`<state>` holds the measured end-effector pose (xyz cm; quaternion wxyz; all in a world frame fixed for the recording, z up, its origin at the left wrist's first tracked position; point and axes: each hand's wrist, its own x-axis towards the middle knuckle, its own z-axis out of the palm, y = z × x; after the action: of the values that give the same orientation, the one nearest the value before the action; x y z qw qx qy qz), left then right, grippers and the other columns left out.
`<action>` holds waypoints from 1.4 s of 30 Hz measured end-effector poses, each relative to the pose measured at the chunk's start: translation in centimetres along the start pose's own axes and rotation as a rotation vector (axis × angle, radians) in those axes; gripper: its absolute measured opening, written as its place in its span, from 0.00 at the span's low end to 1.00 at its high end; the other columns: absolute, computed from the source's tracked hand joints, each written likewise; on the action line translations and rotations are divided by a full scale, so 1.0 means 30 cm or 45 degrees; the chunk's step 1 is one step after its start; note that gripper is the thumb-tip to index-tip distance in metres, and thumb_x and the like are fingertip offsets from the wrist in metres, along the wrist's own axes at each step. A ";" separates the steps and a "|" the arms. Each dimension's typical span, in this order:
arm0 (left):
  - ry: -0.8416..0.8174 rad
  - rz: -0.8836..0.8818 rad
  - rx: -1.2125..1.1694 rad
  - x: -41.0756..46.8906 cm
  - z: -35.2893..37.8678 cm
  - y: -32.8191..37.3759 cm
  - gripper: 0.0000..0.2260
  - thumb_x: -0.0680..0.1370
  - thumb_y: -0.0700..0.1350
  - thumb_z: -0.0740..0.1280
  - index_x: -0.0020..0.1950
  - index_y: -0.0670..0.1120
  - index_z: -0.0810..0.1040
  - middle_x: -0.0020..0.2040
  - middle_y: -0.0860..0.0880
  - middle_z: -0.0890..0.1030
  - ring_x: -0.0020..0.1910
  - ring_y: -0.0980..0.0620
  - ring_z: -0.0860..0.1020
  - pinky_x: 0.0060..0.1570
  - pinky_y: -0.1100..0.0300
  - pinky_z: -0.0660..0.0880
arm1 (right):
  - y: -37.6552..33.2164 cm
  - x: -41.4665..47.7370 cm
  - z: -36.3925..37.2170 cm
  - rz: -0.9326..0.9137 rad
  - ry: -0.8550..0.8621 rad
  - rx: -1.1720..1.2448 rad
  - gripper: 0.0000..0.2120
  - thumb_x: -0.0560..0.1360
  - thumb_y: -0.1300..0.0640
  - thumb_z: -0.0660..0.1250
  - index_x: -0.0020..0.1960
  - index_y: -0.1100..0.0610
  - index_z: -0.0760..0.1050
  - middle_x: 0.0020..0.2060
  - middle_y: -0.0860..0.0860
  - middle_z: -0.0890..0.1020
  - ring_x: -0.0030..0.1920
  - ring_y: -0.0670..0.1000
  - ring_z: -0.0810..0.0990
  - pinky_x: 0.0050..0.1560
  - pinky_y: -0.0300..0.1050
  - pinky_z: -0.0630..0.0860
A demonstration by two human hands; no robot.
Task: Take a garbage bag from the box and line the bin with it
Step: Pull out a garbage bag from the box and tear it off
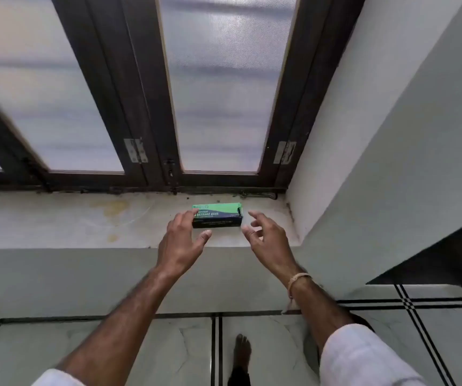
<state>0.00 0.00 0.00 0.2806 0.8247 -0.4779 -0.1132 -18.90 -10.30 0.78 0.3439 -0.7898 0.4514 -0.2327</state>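
Green-and-navy box [216, 217] on sill [85, 218]

A: Box [217, 215]: green top, dark blue front, white lettering, partly blurred.
B: Window frame [129, 107] dark brown; sill [85, 221] off-white, yellowish stains.
A: Floor [168, 352] pale marbled, black double lines. Sleeve [363, 360] white.

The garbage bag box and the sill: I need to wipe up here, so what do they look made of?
Garbage bag box: likely printed cardboard, with crisp folded edges and a slightly glossy green and dark print. Sill: probably polished stone or marble, pale, faintly reflective and stained yellowish.
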 end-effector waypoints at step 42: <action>-0.110 -0.039 -0.704 0.218 -0.012 -0.098 0.24 0.69 0.54 0.76 0.64 0.56 0.80 0.58 0.52 0.76 0.57 0.66 0.75 0.49 0.76 0.72 | 0.001 0.185 0.007 0.147 -0.026 0.830 0.08 0.78 0.58 0.72 0.44 0.63 0.84 0.52 0.54 0.85 0.56 0.54 0.85 0.57 0.52 0.83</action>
<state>5.69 -4.29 -0.85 0.4725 0.7184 -0.4278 -0.2785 -16.09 -15.08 0.93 0.5957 -0.6135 0.3939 -0.3370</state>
